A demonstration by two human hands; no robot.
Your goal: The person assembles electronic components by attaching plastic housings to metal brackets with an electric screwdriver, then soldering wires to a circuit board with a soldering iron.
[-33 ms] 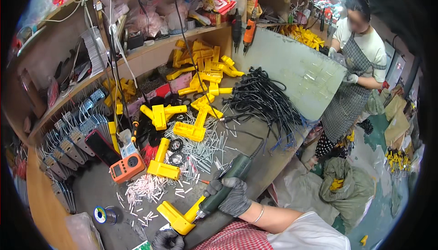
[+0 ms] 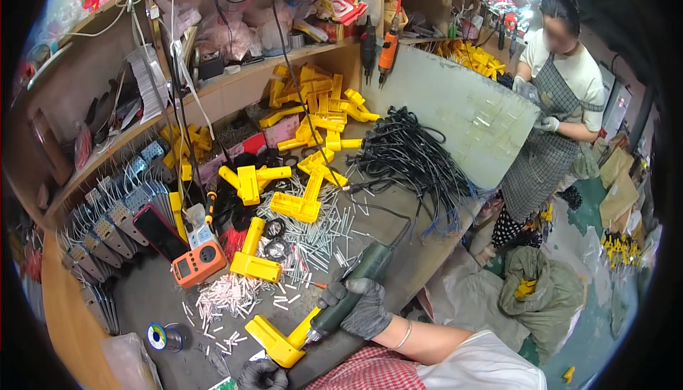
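Observation:
My right hand [image 2: 368, 310], in a grey glove, is wrapped round a dark green electric screwdriver [image 2: 364, 270]. Its tip points down and left against a yellow plastic housing [image 2: 272, 340] with a boxy end and a straight handle. At the lower edge, my gloved left hand [image 2: 261, 375] has its fingers curled at the near side of that housing and appears to grip it; part of this hand is cut off by the picture's edge. Just beyond lie loose white-pink small tubes [image 2: 226, 296] and a pile of long metal screws [image 2: 320, 230].
More yellow housings [image 2: 295, 205] lie across the bench, beside black cables [image 2: 416, 159]. An orange meter [image 2: 198, 263], a phone [image 2: 161, 232] and a solder spool [image 2: 165, 337] are at left. Power tools [image 2: 388, 52] hang above. Behind a grey panel [image 2: 455, 98] stands another person [image 2: 562, 77].

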